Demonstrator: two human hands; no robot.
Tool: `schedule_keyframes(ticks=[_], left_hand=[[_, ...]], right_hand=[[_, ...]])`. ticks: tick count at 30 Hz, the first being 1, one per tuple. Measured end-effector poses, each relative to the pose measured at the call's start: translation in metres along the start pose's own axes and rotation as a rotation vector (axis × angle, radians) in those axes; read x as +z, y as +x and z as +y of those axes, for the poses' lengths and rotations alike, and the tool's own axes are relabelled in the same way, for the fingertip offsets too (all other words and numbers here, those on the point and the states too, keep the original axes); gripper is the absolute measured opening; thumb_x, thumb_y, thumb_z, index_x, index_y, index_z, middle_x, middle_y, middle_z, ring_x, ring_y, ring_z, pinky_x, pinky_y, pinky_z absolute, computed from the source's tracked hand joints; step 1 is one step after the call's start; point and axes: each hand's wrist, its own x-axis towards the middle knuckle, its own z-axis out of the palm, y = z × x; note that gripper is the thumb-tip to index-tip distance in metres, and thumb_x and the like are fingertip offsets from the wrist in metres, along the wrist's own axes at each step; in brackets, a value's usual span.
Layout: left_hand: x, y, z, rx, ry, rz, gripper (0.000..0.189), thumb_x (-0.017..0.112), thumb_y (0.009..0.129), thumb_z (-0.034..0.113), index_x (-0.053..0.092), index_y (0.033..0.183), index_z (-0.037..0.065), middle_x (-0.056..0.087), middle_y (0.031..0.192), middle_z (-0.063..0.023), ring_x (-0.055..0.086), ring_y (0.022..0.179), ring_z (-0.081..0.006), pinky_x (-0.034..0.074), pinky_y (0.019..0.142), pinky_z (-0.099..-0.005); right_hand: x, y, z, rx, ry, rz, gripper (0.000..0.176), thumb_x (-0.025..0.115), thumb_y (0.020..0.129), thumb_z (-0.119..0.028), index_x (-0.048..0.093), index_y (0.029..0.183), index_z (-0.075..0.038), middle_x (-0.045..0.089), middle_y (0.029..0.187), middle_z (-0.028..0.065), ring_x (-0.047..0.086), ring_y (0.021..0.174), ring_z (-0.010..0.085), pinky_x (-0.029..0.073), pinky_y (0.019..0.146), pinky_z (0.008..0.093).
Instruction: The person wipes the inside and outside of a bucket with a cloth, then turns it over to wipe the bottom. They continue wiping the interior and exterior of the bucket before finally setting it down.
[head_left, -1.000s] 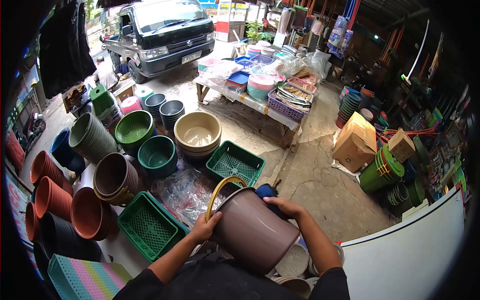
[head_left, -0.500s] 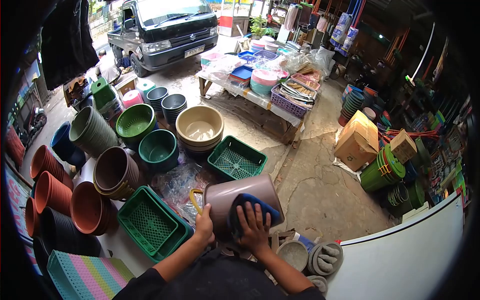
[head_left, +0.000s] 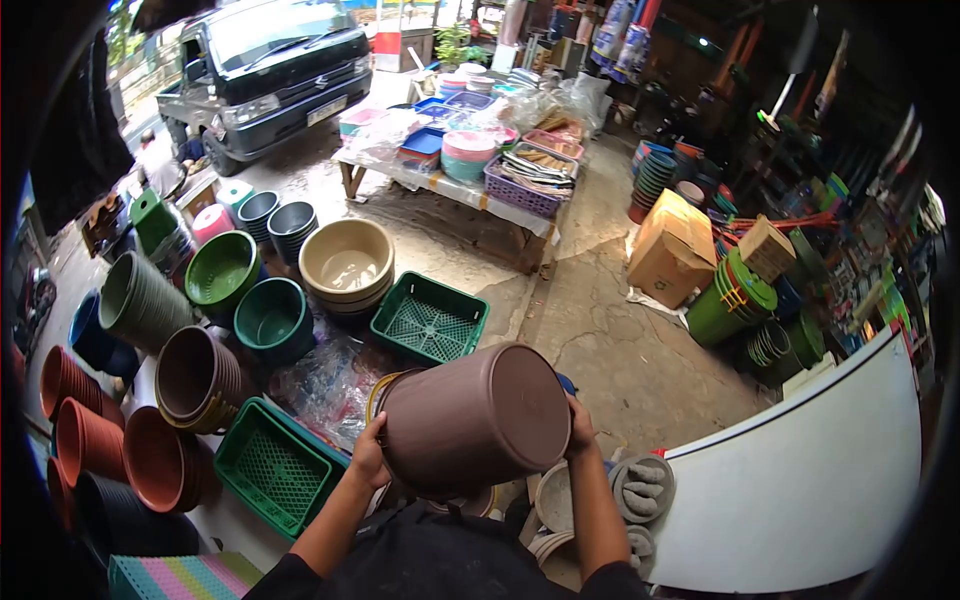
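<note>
A brown plastic bucket [head_left: 440, 420] lies on its side in front of my body, its round base turned to the right. My left hand [head_left: 371, 455] grips it near the rim, beside a yellow handle [head_left: 377, 392]. At the base end is my right hand [head_left: 581, 425], its fingers partly hidden behind the bucket. A bit of blue cloth [head_left: 567, 384] shows at that hand. Crumpled clear plastic [head_left: 325, 385] lies beyond the rim.
Green baskets [head_left: 432, 318], stacked pots [head_left: 160, 460] and a cream basin [head_left: 346, 262] stand left and ahead. A low table [head_left: 430, 182] holds plastic goods. Stone mortars [head_left: 645, 490] and a white panel [head_left: 790, 470] are at right. A parked truck and a crouching person are farther back.
The bucket has turned so its base shows more. My right hand, with the blue cloth, has moved from its side to the base end. The view has shifted right.
</note>
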Motion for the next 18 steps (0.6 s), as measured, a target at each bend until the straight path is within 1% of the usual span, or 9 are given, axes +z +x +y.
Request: schedule_keyframes(ticks=[2,5,9,11,12,13,15,17,18], left_hand=[[0.000,0.004,0.002,0.014,0.043,-0.030,0.056,0.040,0.099,0.039,0.045,0.136,-0.003,0.052,0.134,-0.0220,0.052,0.123,-0.0356,0.040,0.106,-0.0487],[-0.007,0.011,0.000,0.035,0.048,-0.070,0.051,0.042,0.100,0.034,0.047,0.132,-0.004,0.056,0.128,-0.0211,0.056,0.117,-0.0341,0.045,0.102,-0.0470],[0.008,0.012,-0.003,0.115,0.099,-0.073,0.044,0.046,0.099,0.030,0.051,0.126,-0.004,0.061,0.120,-0.0188,0.061,0.109,-0.0304,0.049,0.096,-0.0426],[0.016,0.007,-0.006,0.129,0.135,-0.071,0.042,0.047,0.099,0.029,0.052,0.124,-0.004,0.062,0.116,-0.0178,0.063,0.106,-0.0288,0.050,0.095,-0.0410],[0.023,0.004,-0.008,0.185,0.212,-0.047,0.040,0.049,0.098,0.028,0.053,0.122,-0.004,0.063,0.114,-0.0169,0.063,0.103,-0.0271,0.051,0.093,-0.0395],[0.029,0.003,-0.011,0.245,0.284,-0.025,0.038,0.051,0.098,0.026,0.053,0.121,-0.004,0.064,0.111,-0.0160,0.064,0.100,-0.0253,0.051,0.091,-0.0380],[0.030,0.005,-0.019,0.261,0.311,0.021,0.037,0.051,0.098,0.025,0.054,0.120,-0.004,0.064,0.110,-0.0160,0.064,0.099,-0.0245,0.051,0.090,-0.0375],[0.024,0.007,-0.026,0.287,0.336,0.071,0.036,0.052,0.098,0.024,0.054,0.119,-0.005,0.064,0.109,-0.0161,0.064,0.098,-0.0237,0.052,0.089,-0.0370],[0.018,0.010,-0.031,0.324,0.324,0.100,0.036,0.052,0.097,0.024,0.054,0.119,-0.005,0.065,0.108,-0.0159,0.064,0.097,-0.0234,0.052,0.088,-0.0368]], right_hand=[[-0.014,0.012,-0.019,0.250,-0.094,-0.074,0.048,0.037,0.099,-0.031,0.058,0.122,0.005,0.066,0.115,0.0172,0.066,0.100,0.0260,0.053,0.088,0.0371],[-0.010,0.030,-0.052,0.467,-0.228,-0.141,0.048,0.040,0.098,-0.032,0.060,0.119,0.006,0.067,0.113,0.0174,0.067,0.097,0.0255,0.054,0.087,0.0373],[0.010,0.053,-0.087,0.584,-0.360,-0.178,0.047,0.047,0.095,-0.039,0.063,0.114,0.002,0.069,0.101,0.0130,0.067,0.085,0.0215,0.055,0.076,0.0335],[0.046,0.043,-0.119,0.656,-1.103,-0.175,0.047,0.053,0.091,-0.046,0.067,0.102,-0.003,0.067,0.080,0.0076,0.064,0.065,0.0185,0.051,0.057,0.0327],[0.070,0.030,-0.123,0.495,-1.140,-0.284,0.048,0.059,0.086,-0.053,0.067,0.097,-0.007,0.060,0.067,0.0022,0.056,0.053,0.0145,0.044,0.046,0.0316],[0.081,0.026,-0.119,0.494,-1.138,-0.278,0.048,0.059,0.086,-0.053,0.067,0.097,-0.007,0.060,0.067,0.0022,0.056,0.053,0.0145,0.044,0.046,0.0316],[0.095,0.022,-0.103,0.458,-1.456,-0.349,0.045,0.062,0.084,-0.046,0.068,0.103,-0.006,0.067,0.084,0.0081,0.065,0.070,0.0196,0.052,0.062,0.0345],[0.084,0.008,-0.060,-0.504,-1.874,-0.443,0.050,0.065,0.079,-0.036,0.063,0.120,-0.007,0.063,0.120,0.0134,0.061,0.109,0.0268,0.048,0.093,0.0423],[0.101,-0.010,-0.054,-0.467,-1.963,-0.434,0.057,0.066,0.077,-0.033,0.057,0.129,-0.010,0.052,0.134,0.0123,0.049,0.123,0.0302,0.038,0.102,0.0466]])
